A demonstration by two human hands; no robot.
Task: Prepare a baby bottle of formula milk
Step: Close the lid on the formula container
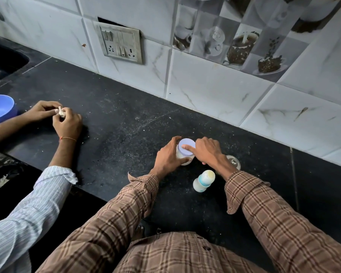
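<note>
Gripping the jar (185, 157), left hand (168, 156); right hand (207, 151) presses its lid (187, 146).

Lidded formula jar (186, 152) upright on counter; capped baby bottle (203, 181) just beside, w/ milk.

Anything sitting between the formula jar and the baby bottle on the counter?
Nothing visible. The baby bottle stands just nearer the camera than the formula jar, with bare black counter between them. The left hand grips the jar's side and the right hand lies on its lid.
</note>
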